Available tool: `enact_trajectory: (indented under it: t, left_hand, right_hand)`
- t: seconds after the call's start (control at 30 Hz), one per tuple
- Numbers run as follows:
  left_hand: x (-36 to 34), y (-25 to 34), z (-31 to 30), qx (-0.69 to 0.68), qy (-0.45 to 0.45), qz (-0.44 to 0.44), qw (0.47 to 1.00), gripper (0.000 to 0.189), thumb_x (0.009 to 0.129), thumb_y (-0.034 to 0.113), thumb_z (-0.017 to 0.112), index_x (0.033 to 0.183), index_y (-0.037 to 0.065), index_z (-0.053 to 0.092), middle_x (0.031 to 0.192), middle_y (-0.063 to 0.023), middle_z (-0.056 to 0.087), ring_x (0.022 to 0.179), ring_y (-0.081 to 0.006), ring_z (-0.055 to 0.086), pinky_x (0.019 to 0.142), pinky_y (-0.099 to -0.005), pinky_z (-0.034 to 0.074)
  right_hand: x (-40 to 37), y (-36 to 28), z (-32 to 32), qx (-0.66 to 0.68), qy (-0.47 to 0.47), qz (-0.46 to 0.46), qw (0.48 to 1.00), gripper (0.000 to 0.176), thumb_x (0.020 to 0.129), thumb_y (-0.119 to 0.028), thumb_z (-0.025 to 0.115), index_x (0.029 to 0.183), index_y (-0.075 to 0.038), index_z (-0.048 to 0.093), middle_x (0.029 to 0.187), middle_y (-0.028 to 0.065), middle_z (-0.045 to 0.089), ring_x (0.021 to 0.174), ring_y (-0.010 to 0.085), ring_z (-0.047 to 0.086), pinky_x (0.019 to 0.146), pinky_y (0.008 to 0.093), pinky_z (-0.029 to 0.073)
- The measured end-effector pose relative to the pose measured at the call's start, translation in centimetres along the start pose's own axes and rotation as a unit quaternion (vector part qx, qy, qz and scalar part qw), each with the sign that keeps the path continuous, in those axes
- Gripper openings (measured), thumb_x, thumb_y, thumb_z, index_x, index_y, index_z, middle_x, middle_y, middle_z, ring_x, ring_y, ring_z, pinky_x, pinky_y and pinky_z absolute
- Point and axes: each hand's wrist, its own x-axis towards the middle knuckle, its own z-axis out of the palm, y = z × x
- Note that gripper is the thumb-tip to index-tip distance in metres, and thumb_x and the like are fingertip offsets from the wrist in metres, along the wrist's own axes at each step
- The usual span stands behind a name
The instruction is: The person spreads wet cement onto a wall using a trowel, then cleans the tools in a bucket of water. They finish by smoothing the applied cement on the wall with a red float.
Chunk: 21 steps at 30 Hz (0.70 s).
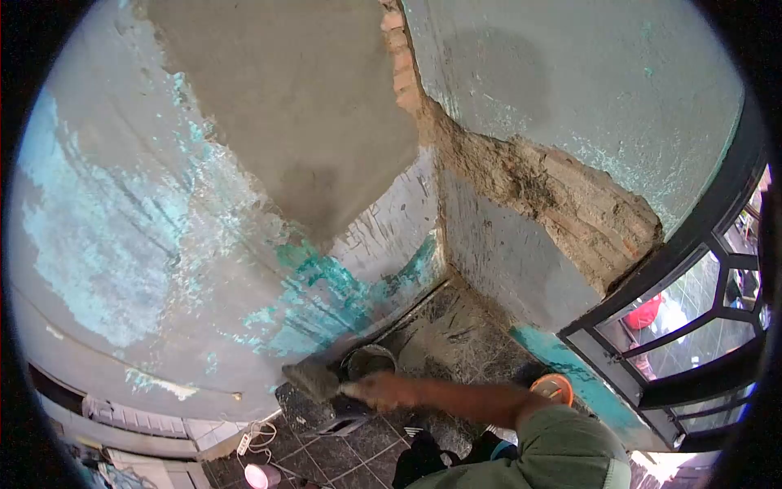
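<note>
Trowel (pixel 312 381) seemingly clasped in right hand (pixel 381 391).

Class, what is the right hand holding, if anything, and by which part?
The right hand holds a trowel by its handle.

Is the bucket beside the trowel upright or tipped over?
Upright: the bucket shows its round, open mouth facing up, next to the right hand gripping the trowel. How full, I cannot tell.
</note>
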Motion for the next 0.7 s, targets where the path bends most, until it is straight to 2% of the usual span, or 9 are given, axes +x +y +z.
enact_trajectory:
  t: [0.03,0.07,0.1,0.13,0.17,0.2,0.23,0.53,0.7]
  left_hand:
    - [-1.3,-0.7,-0.2,0.002,0.005,-0.001,1.000,0.019,0.089,0.013,0.056,0.101,0.002,0.065,0.097,-0.0093,0.067,0.091,-0.0259,0.061,0.075,-0.0432,0.050]
    - [-2.5,-1.3,-0.4,0.004,0.008,-0.003,1.000,0.019,0.089,0.013,0.056,0.101,0.002,0.066,0.097,-0.0093,0.067,0.091,-0.0258,0.062,0.075,-0.0430,0.050]
    - [-3.6,-1.9,-0.7,0.009,0.011,-0.002,1.000,0.019,0.089,0.013,0.056,0.101,0.002,0.066,0.097,-0.0094,0.067,0.090,-0.0256,0.062,0.075,-0.0428,0.050]
    - [-4.9,-2.4,-0.9,0.011,0.010,-0.001,1.000,0.019,0.088,0.012,0.056,0.101,0.002,0.066,0.096,-0.0095,0.067,0.090,-0.0255,0.062,0.075,-0.0426,0.050]
    - [-6.2,-2.6,-1.1,0.017,0.015,0.004,1.000,0.019,0.088,0.012,0.056,0.101,0.002,0.066,0.096,-0.0096,0.067,0.090,-0.0254,0.062,0.075,-0.0424,0.050]
    - [-7.4,-3.1,-1.3,0.022,0.016,0.006,1.000,0.019,0.088,0.012,0.056,0.101,0.002,0.066,0.096,-0.0096,0.067,0.089,-0.0252,0.062,0.075,-0.0422,0.050]
    - [-8.5,-3.5,-1.0,0.028,0.014,0.006,0.999,0.020,0.087,0.012,0.056,0.101,0.002,0.066,0.096,-0.0097,0.067,0.089,-0.0251,0.062,0.075,-0.0419,0.050]
    - [-12.7,-8.2,-1.7,0.070,0.034,-0.008,0.997,0.021,0.084,0.009,0.057,0.101,0.002,0.067,0.093,-0.0103,0.068,0.085,-0.0239,0.062,0.075,-0.0401,0.050]
    - [-12.1,-14.1,-4.8,0.121,0.051,-0.005,0.991,0.023,0.083,0.008,0.057,0.101,0.002,0.068,0.092,-0.0106,0.069,0.084,-0.0233,0.062,0.075,-0.0391,0.050]
  right_hand:
    - [-3.4,-3.5,-2.6,-0.060,-0.006,0.003,0.998,0.097,0.082,-0.081,0.048,0.134,0.000,0.052,0.104,0.0132,0.063,0.085,0.0218,0.061,0.071,0.0398,0.053]
    - [-6.6,-6.4,-6.0,-0.110,0.036,0.051,0.992,0.081,0.081,-0.075,0.057,0.117,-0.003,0.062,0.099,0.0117,0.063,0.083,0.0246,0.062,0.076,0.0428,0.053]
    - [-14.0,-10.5,-8.7,-0.096,0.155,0.062,0.981,0.063,0.088,-0.064,0.057,0.111,-0.005,0.064,0.112,0.0154,0.063,0.102,0.0294,0.062,0.094,0.0483,0.047]
    - [-14.4,-4.7,-18.5,0.036,0.134,-0.268,0.954,0.047,0.094,-0.050,0.052,0.111,-0.007,0.061,0.107,0.0150,0.063,0.097,0.0272,0.061,0.089,0.0454,0.046]
    - [-14.9,0.8,-28.1,0.165,-0.030,-0.549,0.818,0.032,0.101,-0.037,0.047,0.112,-0.009,0.059,0.102,0.0146,0.063,0.092,0.0250,0.061,0.083,0.0424,0.046]
    - [-19.8,1.4,-31.0,0.487,0.074,-0.323,0.808,0.023,0.103,-0.027,0.043,0.112,-0.010,0.056,0.084,0.0106,0.064,0.068,0.0185,0.066,0.060,0.0329,0.056]
    - [-23.2,-0.5,-30.9,0.457,0.275,-0.300,0.791,0.022,0.103,-0.028,0.044,0.110,-0.009,0.053,0.070,0.0035,0.058,0.047,0.0095,0.054,0.039,0.0214,0.043]
    - [-27.0,7.9,-24.8,0.431,0.267,-0.112,0.854,0.026,0.102,-0.033,0.050,0.112,-0.009,0.054,0.072,0.0046,0.058,0.048,0.0108,0.051,0.040,0.0237,0.044]
    - [-23.2,13.0,-23.2,0.249,0.397,-0.026,0.883,0.033,0.099,-0.027,0.056,0.124,-0.006,0.057,0.074,0.0040,0.058,0.053,0.0126,0.053,0.046,0.0270,0.046]
